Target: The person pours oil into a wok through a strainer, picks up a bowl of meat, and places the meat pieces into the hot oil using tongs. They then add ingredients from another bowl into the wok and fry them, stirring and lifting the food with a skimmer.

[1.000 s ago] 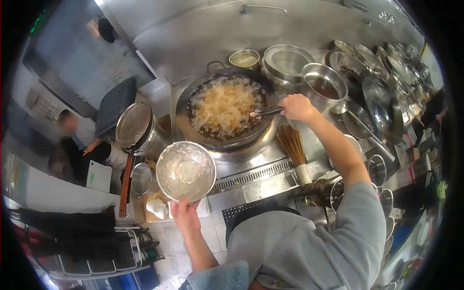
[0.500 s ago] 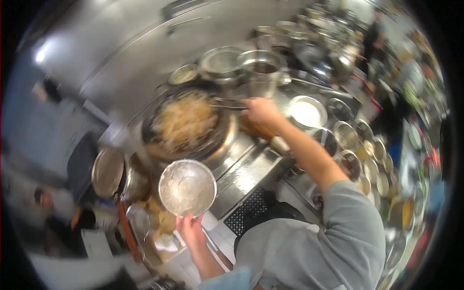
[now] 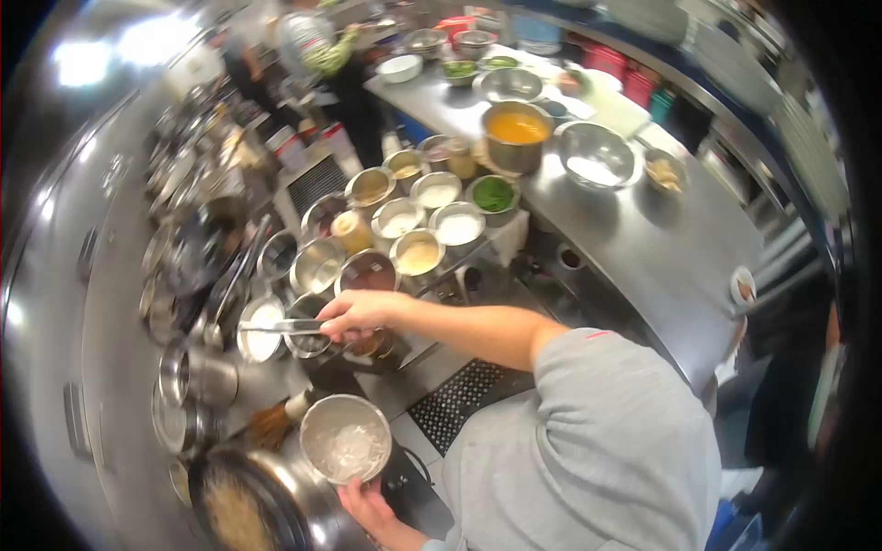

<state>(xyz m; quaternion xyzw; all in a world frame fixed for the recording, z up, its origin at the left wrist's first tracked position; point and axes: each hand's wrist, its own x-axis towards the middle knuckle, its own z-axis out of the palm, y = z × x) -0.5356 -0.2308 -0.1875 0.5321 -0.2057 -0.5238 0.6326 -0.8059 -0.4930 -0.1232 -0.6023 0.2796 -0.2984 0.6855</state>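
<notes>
My left hand (image 3: 367, 504) grips the near rim of a metal bowl (image 3: 346, 439) with whitish residue inside. Metal tongs (image 3: 280, 326) are held in my right hand (image 3: 360, 314), pointing left over a bowl of white contents (image 3: 264, 329). Below and left, the wok (image 3: 241, 505) holds golden food, partly cut off by the dark edge of the view. Between wok and tongs lies a bamboo brush (image 3: 276, 422). Whether the tongs' tips hold anything is too blurred to tell.
Several seasoning bowls (image 3: 419, 253) stand beyond my right arm. A steel counter (image 3: 634, 253) carries a pot of orange liquid (image 3: 516, 129) and a large bowl (image 3: 597, 158). Pots (image 3: 197, 376) stand at the left. Another person (image 3: 317, 46) is at the top.
The view has swung right, so the wok now sits at the lower left. My right hand has moved with the tongs from the wok to near the white-filled bowl. The left still holds its bowl.
</notes>
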